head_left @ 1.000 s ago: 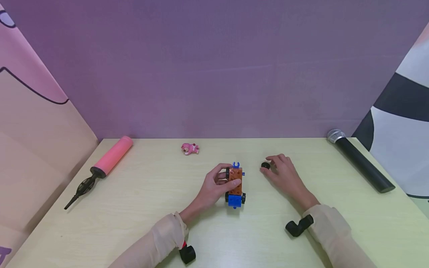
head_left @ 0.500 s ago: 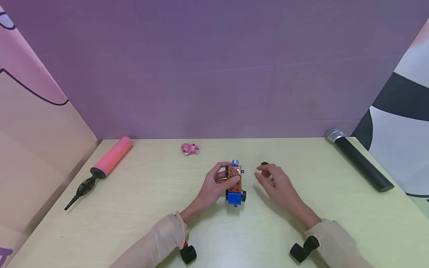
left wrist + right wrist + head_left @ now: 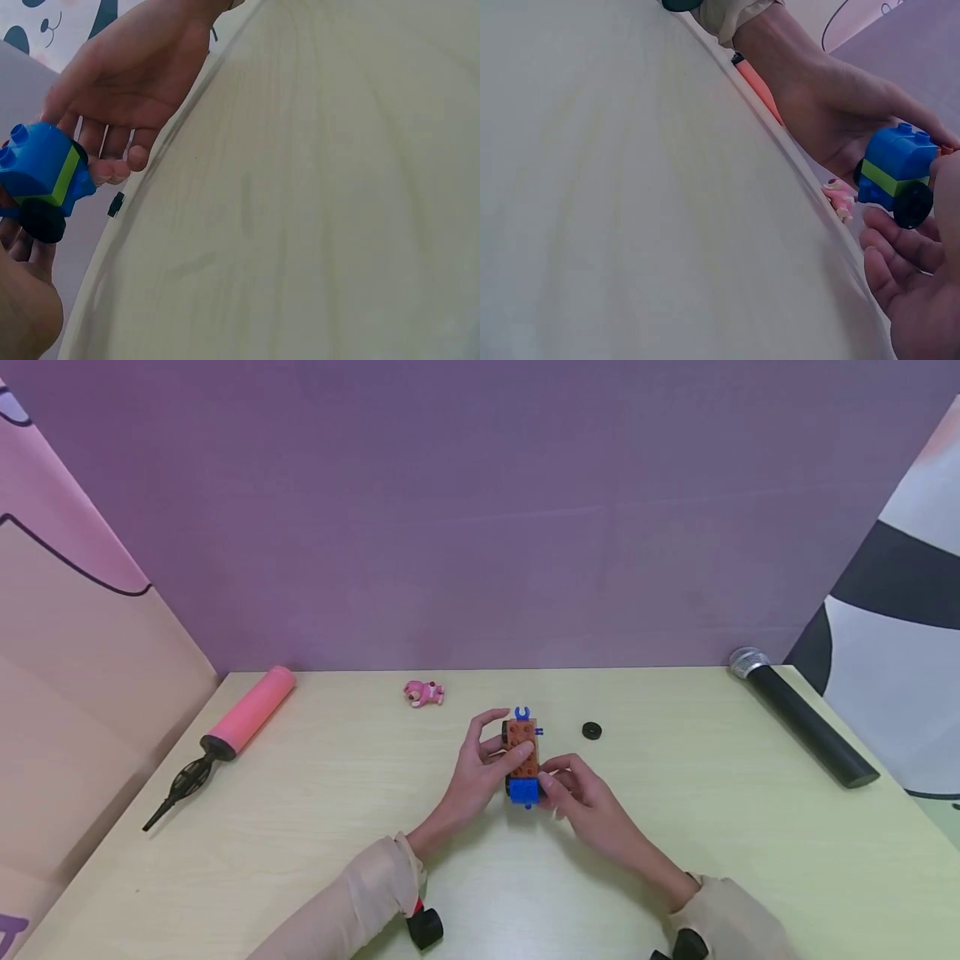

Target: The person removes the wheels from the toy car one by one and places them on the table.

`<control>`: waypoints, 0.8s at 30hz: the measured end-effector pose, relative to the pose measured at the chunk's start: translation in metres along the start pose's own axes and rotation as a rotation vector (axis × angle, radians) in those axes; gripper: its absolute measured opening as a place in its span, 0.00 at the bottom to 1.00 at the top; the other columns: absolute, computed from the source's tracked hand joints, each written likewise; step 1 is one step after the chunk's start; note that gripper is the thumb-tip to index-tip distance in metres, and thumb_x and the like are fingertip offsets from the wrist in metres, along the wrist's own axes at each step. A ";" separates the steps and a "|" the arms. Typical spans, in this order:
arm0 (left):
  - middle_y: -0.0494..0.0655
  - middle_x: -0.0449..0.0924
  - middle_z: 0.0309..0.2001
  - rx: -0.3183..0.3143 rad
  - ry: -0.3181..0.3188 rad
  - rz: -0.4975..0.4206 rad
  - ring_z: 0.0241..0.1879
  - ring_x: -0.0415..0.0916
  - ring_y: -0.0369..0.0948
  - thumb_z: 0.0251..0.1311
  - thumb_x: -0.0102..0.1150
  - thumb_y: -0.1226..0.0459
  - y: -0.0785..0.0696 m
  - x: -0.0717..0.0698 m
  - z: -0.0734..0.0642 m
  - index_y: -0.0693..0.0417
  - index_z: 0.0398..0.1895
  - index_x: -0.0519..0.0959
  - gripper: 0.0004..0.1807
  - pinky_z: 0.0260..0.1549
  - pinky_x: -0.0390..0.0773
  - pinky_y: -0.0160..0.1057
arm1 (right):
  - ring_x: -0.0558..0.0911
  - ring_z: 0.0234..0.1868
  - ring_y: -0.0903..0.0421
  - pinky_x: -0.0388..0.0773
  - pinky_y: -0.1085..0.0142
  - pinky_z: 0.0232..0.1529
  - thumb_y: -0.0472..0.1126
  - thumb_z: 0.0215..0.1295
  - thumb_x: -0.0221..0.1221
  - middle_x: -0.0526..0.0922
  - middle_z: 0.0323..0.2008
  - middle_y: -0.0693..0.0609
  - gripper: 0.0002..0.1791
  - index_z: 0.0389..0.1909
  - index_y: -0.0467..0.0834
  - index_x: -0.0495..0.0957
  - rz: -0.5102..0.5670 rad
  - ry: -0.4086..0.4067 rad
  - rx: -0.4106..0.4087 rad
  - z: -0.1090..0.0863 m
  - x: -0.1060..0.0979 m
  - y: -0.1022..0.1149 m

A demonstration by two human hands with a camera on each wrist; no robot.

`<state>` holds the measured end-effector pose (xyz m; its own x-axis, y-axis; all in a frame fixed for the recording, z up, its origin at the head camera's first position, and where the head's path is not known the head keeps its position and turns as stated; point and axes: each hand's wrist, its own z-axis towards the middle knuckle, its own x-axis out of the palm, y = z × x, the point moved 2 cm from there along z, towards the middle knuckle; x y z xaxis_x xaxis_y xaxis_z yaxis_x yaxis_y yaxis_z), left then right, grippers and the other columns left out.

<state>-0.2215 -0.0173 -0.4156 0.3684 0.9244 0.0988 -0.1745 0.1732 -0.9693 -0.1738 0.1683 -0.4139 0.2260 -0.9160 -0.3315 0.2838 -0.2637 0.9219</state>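
Note:
My left hand [image 3: 476, 772] grips a toy block car [image 3: 522, 752], its thumb across the studded brown top. The car has a blue end and a lime stripe, visible in the right wrist view on its blue block [image 3: 900, 161]. A blue hook sticks out at its far end, and a bare blue peg at the far right side. My right hand [image 3: 588, 806] pinches the near right wheel [image 3: 913, 205], fingertips and thumb beside it. A loose black wheel [image 3: 592, 731] lies flat on the table, beyond the right hand.
A pink bear figurine [image 3: 423, 693] lies near the table's back edge. To the left is a pink balloon pump [image 3: 251, 714] with a black nozzle. A black microphone [image 3: 806, 718] lies at the right. A purple wall [image 3: 480, 527] stands behind the table [image 3: 300, 827].
My right hand has moved away from the loose wheel, leftward and nearer, to the car's near right wheel. The left hand has shifted the car slightly farther away.

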 end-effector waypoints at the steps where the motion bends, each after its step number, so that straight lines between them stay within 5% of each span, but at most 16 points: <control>1: 0.62 0.82 0.58 -0.006 -0.006 -0.001 0.55 0.82 0.53 0.75 0.59 0.62 0.000 0.000 0.000 0.50 0.76 0.57 0.33 0.58 0.78 0.46 | 0.85 0.38 0.48 0.80 0.64 0.38 0.39 0.83 0.49 0.85 0.38 0.44 0.14 0.57 0.32 0.69 0.013 0.001 0.002 0.000 0.001 0.000; 14: 0.56 0.83 0.52 -0.097 0.043 0.000 0.53 0.80 0.46 0.72 0.63 0.55 0.002 0.001 -0.001 0.55 0.77 0.56 0.38 0.59 0.76 0.43 | 0.84 0.38 0.47 0.82 0.65 0.41 0.33 0.82 0.49 0.85 0.39 0.40 0.10 0.55 0.31 0.68 0.069 -0.095 -0.003 0.001 0.004 0.003; 19: 0.53 0.84 0.52 -0.163 0.084 0.031 0.51 0.80 0.43 0.72 0.62 0.50 0.006 0.000 0.000 0.59 0.70 0.69 0.32 0.58 0.75 0.44 | 0.84 0.40 0.44 0.83 0.63 0.42 0.33 0.81 0.49 0.84 0.42 0.38 0.10 0.56 0.31 0.68 0.061 -0.126 -0.013 0.001 0.002 0.004; 24: 0.50 0.85 0.52 -0.148 0.122 0.049 0.51 0.81 0.42 0.71 0.62 0.51 0.006 0.001 0.000 0.60 0.60 0.78 0.24 0.59 0.75 0.44 | 0.84 0.41 0.45 0.83 0.63 0.43 0.34 0.82 0.50 0.85 0.42 0.39 0.11 0.57 0.32 0.69 0.057 -0.147 0.010 0.001 0.002 0.003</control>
<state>-0.2221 -0.0156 -0.4216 0.4721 0.8810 0.0311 -0.0619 0.0683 -0.9957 -0.1738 0.1654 -0.4110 0.1022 -0.9638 -0.2464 0.2645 -0.2124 0.9407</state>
